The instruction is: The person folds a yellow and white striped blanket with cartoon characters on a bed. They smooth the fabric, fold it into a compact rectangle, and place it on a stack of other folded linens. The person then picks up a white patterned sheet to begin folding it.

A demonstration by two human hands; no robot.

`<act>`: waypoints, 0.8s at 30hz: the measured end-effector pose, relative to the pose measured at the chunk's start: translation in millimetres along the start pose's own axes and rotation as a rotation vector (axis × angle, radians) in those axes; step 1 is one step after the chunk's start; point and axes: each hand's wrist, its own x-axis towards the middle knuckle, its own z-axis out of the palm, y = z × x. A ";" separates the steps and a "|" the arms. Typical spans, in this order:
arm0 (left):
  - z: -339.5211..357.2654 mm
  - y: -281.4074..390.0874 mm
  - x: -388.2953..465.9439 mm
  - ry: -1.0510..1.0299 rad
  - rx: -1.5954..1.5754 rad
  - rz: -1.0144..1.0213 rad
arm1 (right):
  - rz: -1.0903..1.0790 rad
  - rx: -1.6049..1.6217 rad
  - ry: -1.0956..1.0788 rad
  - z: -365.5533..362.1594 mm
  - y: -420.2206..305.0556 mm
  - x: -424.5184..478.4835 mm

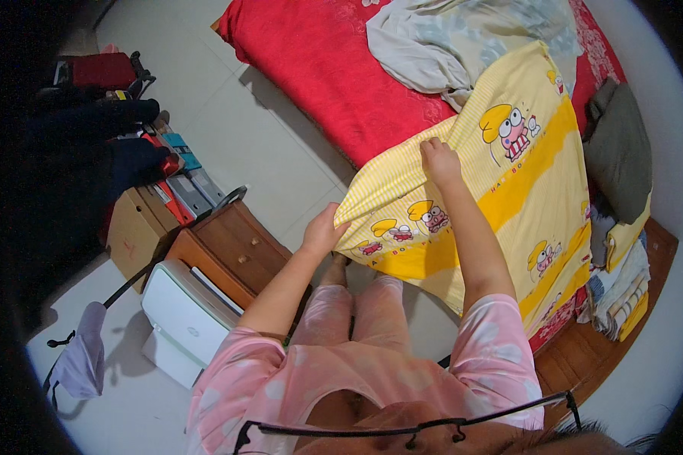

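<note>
A yellow cartoon-print cloth with striped bands spreads across the near end of a bed. My left hand grips its left corner, out past the bed's side, and the fabric bunches at the fingers. Farther right, my right hand pinches the cloth near its upper edge. Between the two hands the edge hangs in a slack curve above the floor. The far part of the cloth lies against a pale crumpled sheet. Underneath is a red patterned bedspread.
At left stand a white printer, a wooden drawer cabinet and a cardboard box. A lavender cap hangs at lower left. Right of the cloth lie a dark grey pillow or garment and folded clothes by the wooden headboard.
</note>
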 end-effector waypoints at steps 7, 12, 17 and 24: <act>0.0 -24.0 17.3 0.041 0.083 0.040 | -0.246 -0.161 -0.212 4.1 14.5 19.2; -3.2 -34.5 25.7 0.077 0.088 0.058 | -0.297 -0.139 -0.186 -12.7 11.0 48.2; -8.7 -36.2 36.3 -0.055 -0.115 -0.215 | -0.381 -0.118 0.088 -43.6 -9.8 104.4; 13.7 -84.2 60.7 0.132 -0.429 -0.373 | -0.281 0.099 -0.198 16.6 2.8 141.3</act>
